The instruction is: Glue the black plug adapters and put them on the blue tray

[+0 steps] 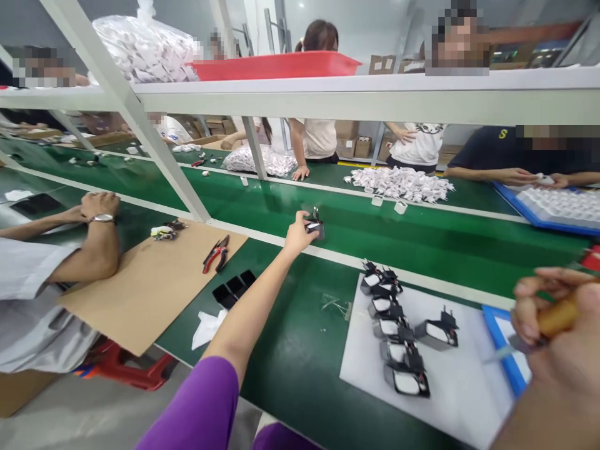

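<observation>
Right hand (569,356) grips tool (557,317); left hand (297,235) (outstretched), adapter (319,230).

A plain purple sleeve (194,406) is leaving the left forearm (255,306) bare. More purple cloth (281,437) is showing past the bench's (285,350) near edge.

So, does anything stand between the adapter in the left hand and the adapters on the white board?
The pale strip along the green belt runs between the held adapter and the white board; nothing else visible stands in the way.
</observation>
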Demonstrator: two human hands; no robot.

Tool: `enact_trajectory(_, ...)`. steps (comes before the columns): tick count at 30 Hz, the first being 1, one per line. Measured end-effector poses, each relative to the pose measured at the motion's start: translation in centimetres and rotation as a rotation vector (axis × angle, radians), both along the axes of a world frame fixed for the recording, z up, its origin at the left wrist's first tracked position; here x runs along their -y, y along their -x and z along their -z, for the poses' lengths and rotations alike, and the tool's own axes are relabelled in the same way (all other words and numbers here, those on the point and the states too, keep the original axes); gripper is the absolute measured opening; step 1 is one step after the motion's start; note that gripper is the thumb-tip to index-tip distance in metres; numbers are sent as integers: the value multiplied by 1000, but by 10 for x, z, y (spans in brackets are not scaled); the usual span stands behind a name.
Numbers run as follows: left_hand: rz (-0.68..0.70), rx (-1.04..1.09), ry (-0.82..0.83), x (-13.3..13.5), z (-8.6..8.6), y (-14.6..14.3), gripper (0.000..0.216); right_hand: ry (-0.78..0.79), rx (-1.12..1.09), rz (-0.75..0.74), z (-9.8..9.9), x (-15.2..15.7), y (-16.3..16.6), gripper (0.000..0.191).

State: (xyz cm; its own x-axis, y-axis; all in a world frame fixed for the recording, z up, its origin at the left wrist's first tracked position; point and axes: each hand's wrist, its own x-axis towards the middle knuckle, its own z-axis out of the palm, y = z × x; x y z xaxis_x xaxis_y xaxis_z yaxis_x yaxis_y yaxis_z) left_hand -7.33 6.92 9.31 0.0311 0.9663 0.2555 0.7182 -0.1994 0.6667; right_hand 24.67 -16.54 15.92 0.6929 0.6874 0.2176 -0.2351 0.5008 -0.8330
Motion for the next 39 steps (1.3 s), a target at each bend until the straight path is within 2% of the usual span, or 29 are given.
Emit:
enact_trajectory(2,139,41,12,54,1,-16,57,-5,158,-15,-9,3,10,14)
enact_trajectory(3,258,99,17,84,4,-22,52,-14,209,-23,-13,4,14,15)
enact_trajectory(5,429,182,59,141,12,-30,45,-38,230,-37,-18,7,20,17)
enact_trajectory(8,540,192,158,210,29,-35,45,-59,230,-100,-20,11,24,22)
enact_trajectory(11,541,184,240,244,44,-36,47,-73,223,-151,-22,14,27,27)
enact_trajectory(16,545,81,255,250,56,-38,53,-86,227,-183,-24,15,30,28)
enact_trajectory(21,525,39,140,254,65,-40,34,-94,238,-187,-23,17,33,25)
enact_trajectory(23,492,30,78,259,65,-42,32,-98,231,-200,-24,19,35,24)
enact_trajectory(26,495,48,-20,266,54,-49,35,-109,218,-242,-27,24,42,23)
enact_trajectory(30,597,100,-156,266,30,-71,42,-156,201,-313,-31,30,51,24)
enact_trajectory(35,655,187,-197,263,10,-101,42,-157,224,-326,-30,33,54,26)
enact_trajectory(39,658,203,-198,263,2,-109,40,-150,234,-301,-29,32,52,28)
